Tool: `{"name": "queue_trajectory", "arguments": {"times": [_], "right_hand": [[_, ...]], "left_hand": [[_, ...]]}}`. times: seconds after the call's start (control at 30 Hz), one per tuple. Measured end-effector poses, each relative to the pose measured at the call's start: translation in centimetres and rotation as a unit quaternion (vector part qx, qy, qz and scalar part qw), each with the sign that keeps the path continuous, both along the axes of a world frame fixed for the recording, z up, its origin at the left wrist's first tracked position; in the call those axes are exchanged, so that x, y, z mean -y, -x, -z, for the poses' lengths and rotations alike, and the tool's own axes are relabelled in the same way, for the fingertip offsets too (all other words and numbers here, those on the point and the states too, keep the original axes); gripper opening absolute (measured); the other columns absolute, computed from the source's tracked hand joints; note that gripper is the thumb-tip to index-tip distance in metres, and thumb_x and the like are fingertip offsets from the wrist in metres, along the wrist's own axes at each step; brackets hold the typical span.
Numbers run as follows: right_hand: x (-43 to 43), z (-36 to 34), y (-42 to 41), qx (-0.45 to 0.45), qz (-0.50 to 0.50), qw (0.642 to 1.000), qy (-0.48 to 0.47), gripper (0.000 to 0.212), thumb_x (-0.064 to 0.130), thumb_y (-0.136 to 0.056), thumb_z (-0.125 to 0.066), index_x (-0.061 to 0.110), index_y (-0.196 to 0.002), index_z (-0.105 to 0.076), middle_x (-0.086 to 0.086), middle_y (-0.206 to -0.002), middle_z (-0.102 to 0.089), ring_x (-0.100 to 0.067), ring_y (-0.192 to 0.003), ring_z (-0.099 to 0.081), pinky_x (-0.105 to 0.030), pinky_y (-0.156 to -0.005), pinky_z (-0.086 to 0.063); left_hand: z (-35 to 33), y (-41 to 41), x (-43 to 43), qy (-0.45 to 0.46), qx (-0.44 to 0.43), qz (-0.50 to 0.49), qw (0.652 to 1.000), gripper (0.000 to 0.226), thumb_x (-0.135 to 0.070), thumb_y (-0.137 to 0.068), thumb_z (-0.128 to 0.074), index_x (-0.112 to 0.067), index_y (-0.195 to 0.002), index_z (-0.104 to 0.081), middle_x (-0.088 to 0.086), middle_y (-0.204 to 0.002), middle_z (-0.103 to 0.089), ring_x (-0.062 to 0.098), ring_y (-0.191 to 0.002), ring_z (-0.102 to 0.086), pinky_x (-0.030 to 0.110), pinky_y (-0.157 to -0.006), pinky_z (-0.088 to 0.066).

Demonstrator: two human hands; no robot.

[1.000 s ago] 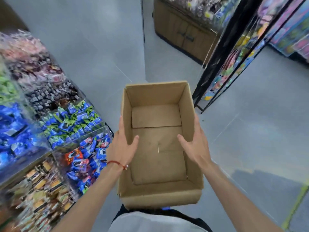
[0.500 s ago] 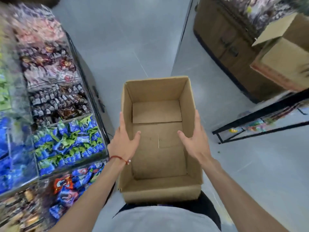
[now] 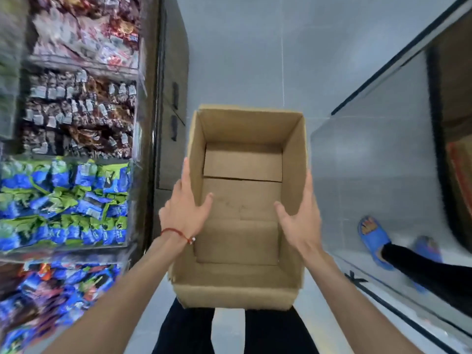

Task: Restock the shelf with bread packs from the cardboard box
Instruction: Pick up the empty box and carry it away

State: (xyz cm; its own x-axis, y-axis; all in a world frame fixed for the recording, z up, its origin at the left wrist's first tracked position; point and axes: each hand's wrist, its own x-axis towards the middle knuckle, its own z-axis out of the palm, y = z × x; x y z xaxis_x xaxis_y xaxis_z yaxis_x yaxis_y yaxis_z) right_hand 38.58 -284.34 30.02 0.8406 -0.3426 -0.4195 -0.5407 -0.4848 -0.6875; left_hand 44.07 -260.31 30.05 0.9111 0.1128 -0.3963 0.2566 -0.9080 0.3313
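Observation:
I hold an open brown cardboard box (image 3: pixel 242 159) in front of my body, above the floor. Its inside shows only bare cardboard flaps; no bread packs are visible in it. My left hand (image 3: pixel 185 209) grips the box's left wall, thumb inside and fingers outside, with a red string bracelet on the wrist. My right hand (image 3: pixel 300 221) grips the right wall the same way. The shelf (image 3: pixel 76 154) of clear bins with packaged goods stands at my left.
The bins hold pink, brown, and blue-green packs. A dark cabinet (image 3: pixel 169 98) runs along the shelf's base. Grey floor (image 3: pixel 255 60) stretches ahead. On the right, a glass-fronted display (image 3: pixel 383 162) and another person's leg with a blue shoe (image 3: pixel 374 238).
The view has swung left and downward while I carry the box. The brown counter and other box at upper right left the view; the glass display and the blue shoe came in.

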Motion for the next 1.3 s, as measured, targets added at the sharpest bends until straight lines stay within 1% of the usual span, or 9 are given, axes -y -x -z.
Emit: {"name": "queue_trajectory", "arguments": {"times": [0.2, 0.37, 0.5, 0.6, 0.8, 0.9, 1.0, 1.13, 1.3], "right_hand": [[-0.1, 11.5, -3.1, -0.016, -0.012, 1.0, 0.006, 0.101, 0.02, -0.092, -0.069, 0.034, -0.164, 0.0, 0.027, -0.159, -0.017, 0.005, -0.145, -0.02, -0.02, -0.116, -0.018], [-1.0, 22.9, -4.6, -0.05, -0.025, 0.998, -0.002, 0.104, 0.02, -0.092, -0.071, 0.034, -0.163, 0.002, 0.018, -0.165, -0.019, -0.002, -0.15, -0.022, -0.029, -0.123, -0.02], [-2.2, 32.0, -5.5, -0.06, -0.014, 0.998, -0.014, 0.104, 0.019, -0.092, -0.071, 0.035, -0.163, 0.002, 0.028, -0.153, -0.019, 0.011, -0.138, -0.018, -0.014, -0.115, -0.017], [-3.0, 38.3, -6.3, -0.056, -0.007, 0.998, -0.014, 0.104, 0.017, -0.091, -0.07, 0.036, -0.163, 0.002, 0.032, -0.153, -0.015, 0.016, -0.135, -0.018, 0.007, -0.101, -0.011], [-4.5, 46.8, -7.4, -0.036, 0.0, 0.999, -0.01, 0.105, 0.016, -0.089, -0.07, 0.035, -0.163, 0.002, 0.031, -0.154, -0.014, 0.037, -0.126, -0.006, 0.008, -0.103, -0.008], [-5.2, 48.9, -7.7, -0.025, -0.01, 1.0, -0.001, 0.108, 0.015, -0.087, -0.071, 0.032, -0.164, 0.003, 0.027, -0.157, -0.015, 0.029, -0.135, -0.009, 0.002, -0.109, -0.011], [-6.2, 49.8, -8.1, -0.021, -0.021, 1.0, 0.002, 0.112, 0.017, -0.085, -0.072, 0.031, -0.163, 0.006, 0.016, -0.159, -0.021, 0.0, -0.15, -0.024, -0.022, -0.12, -0.023], [-7.7, 49.4, -8.7, -0.04, -0.074, 0.996, -0.011, 0.117, 0.024, -0.086, -0.072, 0.039, -0.159, 0.017, 0.003, -0.168, -0.014, -0.026, -0.148, -0.035, -0.044, -0.121, -0.033], [-9.1, 48.0, -9.4, -0.092, -0.121, 0.988, -0.015, 0.122, 0.03, -0.083, -0.072, 0.042, -0.155, 0.026, -0.005, -0.17, -0.004, -0.039, -0.143, -0.04, -0.052, -0.117, -0.037]], "left_hand": [[11.7, -2.6, 0.1, 0.015, -0.048, -0.041, 0.998, 0.104, -0.044, -0.086, -0.063, -0.052, -0.149, 0.02, 0.008, -0.152, -0.043, 0.042, -0.112, -0.062, 0.05, -0.087, -0.052], [22.9, -3.8, -1.1, 0.019, -0.087, -0.052, 0.995, 0.112, -0.037, -0.084, -0.068, -0.055, -0.146, 0.023, 0.008, -0.154, -0.042, 0.041, -0.109, -0.064, 0.054, -0.091, -0.053], [31.7, -4.8, -2.2, 0.018, -0.1, -0.054, 0.993, 0.115, -0.031, -0.084, -0.07, -0.053, -0.146, 0.024, 0.01, -0.154, -0.04, 0.038, -0.102, -0.066, 0.045, -0.085, -0.053], [37.2, -5.8, -2.8, 0.018, -0.109, -0.054, 0.992, 0.113, -0.03, -0.084, -0.067, -0.055, -0.146, 0.024, 0.002, -0.162, -0.028, 0.043, -0.12, -0.056, 0.05, -0.099, -0.043], [45.4, -7.7, -4.0, 0.016, -0.074, -0.041, 0.996, 0.115, -0.03, -0.082, -0.07, -0.054, -0.147, 0.022, 0.005, -0.162, -0.028, 0.045, -0.109, -0.063, 0.051, -0.09, -0.049], [47.9, -8.1, -5.1, 0.013, -0.068, -0.028, 0.997, 0.117, -0.028, -0.083, -0.073, -0.05, -0.149, 0.021, 0.005, -0.164, -0.024, 0.044, -0.109, -0.064, 0.052, -0.09, -0.05], [48.9, -8.2, -6.3, 0.012, -0.06, -0.031, 0.998, 0.117, -0.025, -0.083, -0.073, -0.046, -0.152, 0.019, 0.004, -0.164, -0.023, 0.044, -0.113, -0.061, 0.052, -0.091, -0.051], [48.9, -8.2, -7.7, 0.038, -0.039, -0.085, 0.995, 0.114, -0.017, -0.085, -0.073, -0.044, -0.154, 0.014, 0.003, -0.165, -0.018, 0.038, -0.129, -0.051, 0.048, -0.095, -0.048], [47.5, -7.0, -8.6, 0.048, -0.06, -0.12, 0.99, 0.111, -0.02, -0.085, -0.071, -0.037, -0.156, 0.012, -0.001, -0.164, -0.012, 0.033, -0.14, -0.039, 0.047, -0.103, -0.043]]}}
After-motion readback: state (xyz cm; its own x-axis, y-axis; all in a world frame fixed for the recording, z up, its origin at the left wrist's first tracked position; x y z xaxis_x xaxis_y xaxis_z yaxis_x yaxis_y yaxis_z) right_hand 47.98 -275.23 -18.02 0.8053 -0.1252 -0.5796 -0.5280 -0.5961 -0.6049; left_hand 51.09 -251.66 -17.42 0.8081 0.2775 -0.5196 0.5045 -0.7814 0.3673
